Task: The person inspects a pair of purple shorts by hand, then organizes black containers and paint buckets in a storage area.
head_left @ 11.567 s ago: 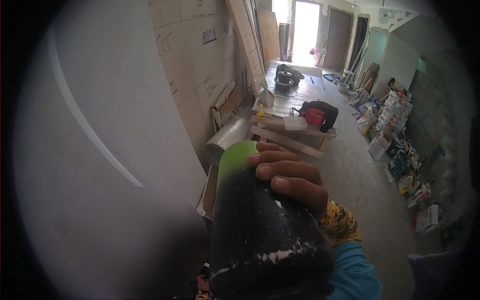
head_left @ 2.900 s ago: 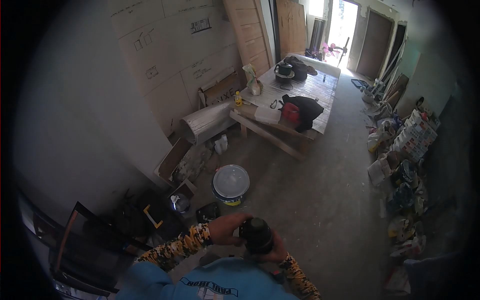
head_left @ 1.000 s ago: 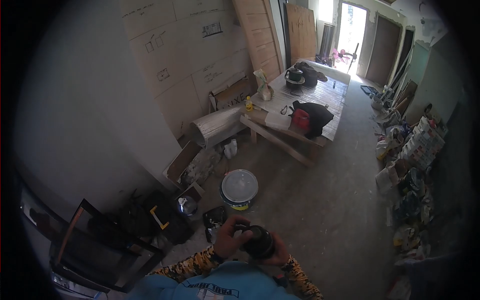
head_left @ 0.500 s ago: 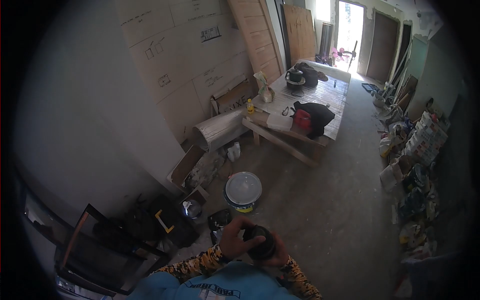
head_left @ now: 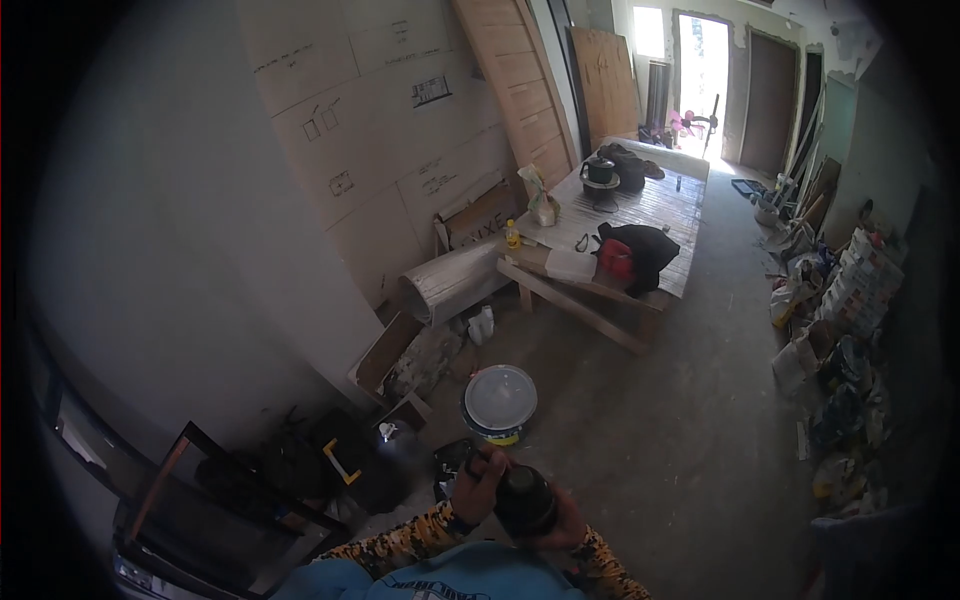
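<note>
Close to my body I hold a dark, rounded flask [head_left: 527, 503] upright in front of my blue shirt. My right hand [head_left: 566, 522] is wrapped round its right side and lower part. My left hand [head_left: 480, 487] is closed just left of the flask's top, its fingers curled on a small dark piece [head_left: 474, 462] that looks like a cap with a loop. The dim light hides its exact shape. Both forearms are in camouflage sleeves.
A lidded paint bucket [head_left: 501, 398] stands on the floor just ahead. Beyond it is a foil-covered table [head_left: 655, 208] with bags and a bottle. At left are a black toolbox [head_left: 365, 465] and a dark frame [head_left: 185, 450]; clutter [head_left: 840, 380] lines the right wall.
My left hand has moved from across the flask's top to its left side, with the small dark piece in its fingers. The flask's top now shows. The view has shifted slightly.
</note>
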Tool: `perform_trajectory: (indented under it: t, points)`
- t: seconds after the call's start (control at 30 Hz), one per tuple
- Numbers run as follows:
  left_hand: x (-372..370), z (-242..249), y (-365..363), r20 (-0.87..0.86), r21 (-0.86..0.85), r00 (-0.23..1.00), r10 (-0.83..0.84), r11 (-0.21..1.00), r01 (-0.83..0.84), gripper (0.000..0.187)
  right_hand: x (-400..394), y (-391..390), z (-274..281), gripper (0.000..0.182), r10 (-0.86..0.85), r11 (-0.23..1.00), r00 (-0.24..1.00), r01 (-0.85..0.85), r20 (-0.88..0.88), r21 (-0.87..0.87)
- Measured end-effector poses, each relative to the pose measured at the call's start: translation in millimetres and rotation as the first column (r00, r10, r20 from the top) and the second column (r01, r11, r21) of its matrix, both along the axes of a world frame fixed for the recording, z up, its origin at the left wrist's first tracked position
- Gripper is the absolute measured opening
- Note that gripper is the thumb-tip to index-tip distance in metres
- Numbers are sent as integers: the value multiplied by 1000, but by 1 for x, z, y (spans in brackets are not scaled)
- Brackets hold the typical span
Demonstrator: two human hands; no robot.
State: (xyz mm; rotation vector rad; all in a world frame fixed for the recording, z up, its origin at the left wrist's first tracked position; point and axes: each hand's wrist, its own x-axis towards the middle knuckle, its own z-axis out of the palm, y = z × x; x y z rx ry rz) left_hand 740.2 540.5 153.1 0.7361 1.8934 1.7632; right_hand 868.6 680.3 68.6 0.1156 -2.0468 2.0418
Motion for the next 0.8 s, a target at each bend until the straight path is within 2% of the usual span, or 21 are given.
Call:
perform_trajectory:
  t: [0.03,0.1,0.23,0.3,0.43,0.5,0.53,0.6,0.73,0.8]
  points:
    - [-3,-3,-1,-8,2,1000,-9,1000,9,36,-2,0,-4,91,-9,1000,1000,9,-8,2]
    - [-6,-8,-1,-5,126,1000,22,992,-21,39,-2,-4,-17,92,26,997,999,-28,-43,-65]
    - [-11,-9,-4,8,134,1000,3,991,-4,41,-4,-6,-18,91,32,994,999,-36,-35,-103]
    - [-20,-17,-7,-32,65,999,-20,998,22,40,-4,-6,-7,96,121,977,991,-129,-58,-168]
    - [-28,-17,-9,-19,92,996,-89,992,91,39,-6,-12,-9,97,131,977,990,-138,-54,-162]
    - [-29,-10,-10,69,148,984,-162,978,150,36,-8,-19,-13,93,125,965,991,-131,-41,-225]
    - [-32,-10,-13,67,145,985,-159,978,148,36,-9,-23,-14,93,127,965,991,-134,-44,-227]
    - [-39,-9,-18,50,-34,969,-243,969,245,32,-9,-31,-14,95,99,938,995,-92,5,-333]
    - [-35,0,-32,24,-9,969,-247,969,247,34,-11,-39,-9,93,72,968,997,-68,5,-243]
    - [-38,3,-48,53,0,986,-156,988,156,30,-15,-46,-2,94,23,995,999,-20,32,-103]
